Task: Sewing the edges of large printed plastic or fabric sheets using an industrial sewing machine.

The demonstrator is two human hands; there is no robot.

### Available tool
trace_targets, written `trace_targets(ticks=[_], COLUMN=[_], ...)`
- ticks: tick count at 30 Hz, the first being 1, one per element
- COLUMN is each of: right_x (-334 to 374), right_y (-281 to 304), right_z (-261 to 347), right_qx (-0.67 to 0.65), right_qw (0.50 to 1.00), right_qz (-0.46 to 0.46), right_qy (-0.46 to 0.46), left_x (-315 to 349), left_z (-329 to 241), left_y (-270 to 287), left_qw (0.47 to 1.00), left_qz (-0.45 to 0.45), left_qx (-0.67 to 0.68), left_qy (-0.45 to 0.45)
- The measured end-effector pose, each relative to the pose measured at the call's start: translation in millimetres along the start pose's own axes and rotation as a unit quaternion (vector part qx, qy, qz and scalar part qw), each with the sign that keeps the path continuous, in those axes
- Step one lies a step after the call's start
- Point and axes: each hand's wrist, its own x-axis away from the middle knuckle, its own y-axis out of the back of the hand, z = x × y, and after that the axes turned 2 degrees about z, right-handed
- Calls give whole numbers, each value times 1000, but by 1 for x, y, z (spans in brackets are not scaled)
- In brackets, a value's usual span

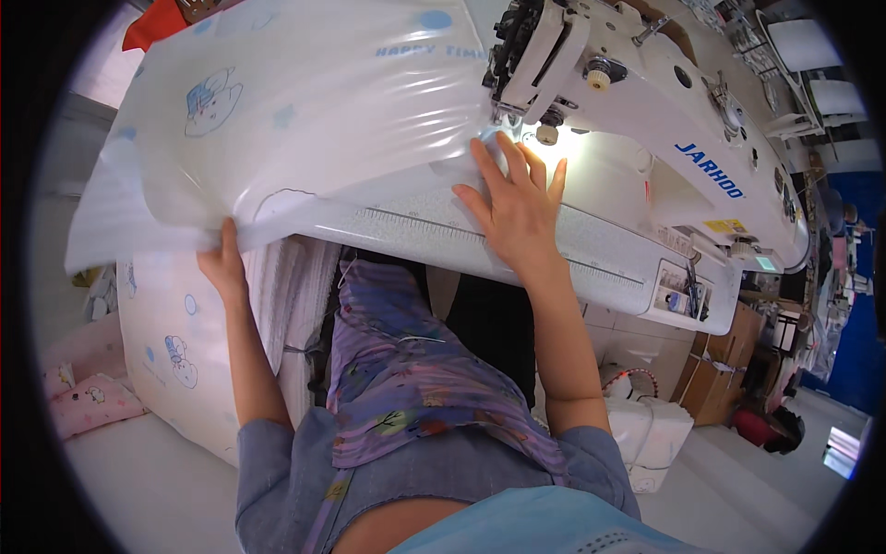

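Note:
A large glossy white sheet (305,111) with pale blue cartoon prints lies across the sewing table (406,226) on the left. My left hand (224,263) pinches its near edge, thumb on top, where the material looks thin and translucent. The sheet's right end reaches the needle area of a white sewing machine (674,120), lit by a bright lamp. There my right hand (521,208) rests with fingers spread, the fingertips on the sheet's edge just in front of the presser foot. The needle itself is hard to make out.
More printed white material (171,342) hangs in a thick stack below the table at left. A ruler strip (434,224) runs along the table's front edge. Cardboard boxes (720,365) and a tied white bundle (651,429) stand on the floor at right. Pink printed cloth (92,404) lies at far left.

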Motion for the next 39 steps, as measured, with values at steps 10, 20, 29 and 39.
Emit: trace_targets(ticks=[10, 20, 29, 39], right_x=[63, 91, 123, 145], right_y=[11, -122, -42, 2], right_z=[40, 125, 120, 82], right_qx=[-281, -743, -715, -726], right_qw=[952, 586, 572, 529], right_qz=[75, 202, 280, 282], right_qy=[-92, -253, -289, -337], left_x=[213, 104, 39, 71], left_z=[-81, -209, -209, -230], left_y=[6, -20, -138, -147], left_qw=[966, 779, 796, 829], left_qz=[-20, 608, 409, 362], left_qx=[172, 116, -53, -88], left_qy=[191, -100, -444, -417])
